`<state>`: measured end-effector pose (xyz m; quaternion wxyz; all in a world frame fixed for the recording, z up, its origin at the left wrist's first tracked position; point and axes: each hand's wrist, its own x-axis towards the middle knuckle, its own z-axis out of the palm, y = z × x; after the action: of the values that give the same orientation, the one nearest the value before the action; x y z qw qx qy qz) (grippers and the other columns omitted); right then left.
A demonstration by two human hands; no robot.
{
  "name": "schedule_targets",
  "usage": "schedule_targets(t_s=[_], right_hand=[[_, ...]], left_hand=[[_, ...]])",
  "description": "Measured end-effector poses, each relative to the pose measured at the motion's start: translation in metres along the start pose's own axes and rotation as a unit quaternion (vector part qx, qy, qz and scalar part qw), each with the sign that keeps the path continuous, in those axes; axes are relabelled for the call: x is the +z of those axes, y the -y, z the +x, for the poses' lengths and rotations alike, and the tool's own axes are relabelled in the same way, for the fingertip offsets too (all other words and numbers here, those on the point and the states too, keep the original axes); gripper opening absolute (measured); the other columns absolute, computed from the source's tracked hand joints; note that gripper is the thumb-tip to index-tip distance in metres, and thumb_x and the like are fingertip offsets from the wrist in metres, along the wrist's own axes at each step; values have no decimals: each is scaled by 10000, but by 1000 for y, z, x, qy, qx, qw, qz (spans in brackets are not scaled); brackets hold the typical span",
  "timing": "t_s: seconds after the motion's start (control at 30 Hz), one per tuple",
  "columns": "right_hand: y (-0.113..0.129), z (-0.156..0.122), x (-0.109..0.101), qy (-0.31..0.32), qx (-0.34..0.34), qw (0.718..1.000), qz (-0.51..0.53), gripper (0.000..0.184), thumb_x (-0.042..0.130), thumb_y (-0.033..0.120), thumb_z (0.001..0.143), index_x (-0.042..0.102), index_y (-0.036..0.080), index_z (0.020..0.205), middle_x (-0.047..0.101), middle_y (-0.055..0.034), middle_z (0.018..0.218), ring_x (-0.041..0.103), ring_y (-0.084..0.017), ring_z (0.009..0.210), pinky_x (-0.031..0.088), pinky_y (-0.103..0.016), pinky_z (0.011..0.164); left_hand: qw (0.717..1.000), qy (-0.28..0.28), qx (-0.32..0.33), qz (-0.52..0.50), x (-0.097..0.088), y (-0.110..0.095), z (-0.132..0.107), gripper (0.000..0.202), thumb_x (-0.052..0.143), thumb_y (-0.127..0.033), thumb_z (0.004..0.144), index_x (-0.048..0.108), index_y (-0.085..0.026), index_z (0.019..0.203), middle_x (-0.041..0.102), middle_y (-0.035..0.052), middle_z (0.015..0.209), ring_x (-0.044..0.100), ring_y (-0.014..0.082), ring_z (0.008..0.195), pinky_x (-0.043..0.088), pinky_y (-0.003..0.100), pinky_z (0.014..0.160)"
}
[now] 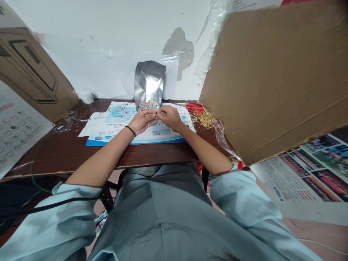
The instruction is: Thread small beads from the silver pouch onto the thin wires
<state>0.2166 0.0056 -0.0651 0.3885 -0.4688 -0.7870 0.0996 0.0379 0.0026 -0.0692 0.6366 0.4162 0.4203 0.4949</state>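
Observation:
My left hand [143, 121] is turned partly palm up over the printed sheets, its thumb and fingers pressed together at the tips. Facing it, my right hand [170, 117] makes a pinch, and the fingertips of both hands meet. Whatever lies between them is too small to make out. Just behind the fingers, a pile of small clear and red beads [148, 105] sits at the open mouth of a silver foil bag [149, 81]. Under both hands lie printed sheets [119, 130] with a blue edge.
Red-handled scissors [194, 107] and a heap of thin gold-coloured pins [206, 119] lie to the right, beside a clear plastic bag [224, 136]. Tangled thread [71, 119] lies left. Cardboard panels [277, 72] flank the brown table [160, 156]; a white wall stands behind.

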Motion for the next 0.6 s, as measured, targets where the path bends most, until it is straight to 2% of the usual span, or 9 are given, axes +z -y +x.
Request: schedule_targets(t_s=[0.17, 0.33, 0.47, 0.6], right_hand=[[-2, 0, 2, 7, -3, 1000, 2, 163, 643, 159, 946, 668, 201, 790, 692, -33, 877, 570, -180, 869, 454, -331, 885], [-8, 0, 6, 5, -15, 1000, 26, 118, 651, 192, 953, 756, 194, 898, 730, -34, 918, 587, -185, 861, 474, -327, 871], [-8, -1, 5, 8, -30, 999, 30, 222, 622, 133, 936, 805, 200, 1042, 760, -25, 953, 603, -183, 847, 483, -318, 857], [-2, -3, -2, 18, -31, 999, 25, 210, 626, 142, 950, 818, 215, 991, 780, -37, 994, 631, -190, 880, 494, -322, 888]], left_hand=[[1000, -2, -4, 5, 2, 0, -1, 187, 895, -7, 842, 752, -120, 885, 800, 51, 813, 788, 122, 741, 671, 179, 702], [1000, -8, -9, 10, 2, -1, -2, 131, 866, -26, 879, 769, -113, 871, 816, 70, 849, 793, 122, 757, 675, 184, 735], [1000, -20, -12, 10, 5, -3, -5, 149, 841, -23, 902, 750, -107, 820, 810, 73, 834, 786, 113, 732, 653, 161, 701], [999, -27, -13, 18, 10, -4, -7, 201, 872, -37, 888, 716, -110, 782, 781, 58, 773, 770, 114, 682, 633, 158, 643]])
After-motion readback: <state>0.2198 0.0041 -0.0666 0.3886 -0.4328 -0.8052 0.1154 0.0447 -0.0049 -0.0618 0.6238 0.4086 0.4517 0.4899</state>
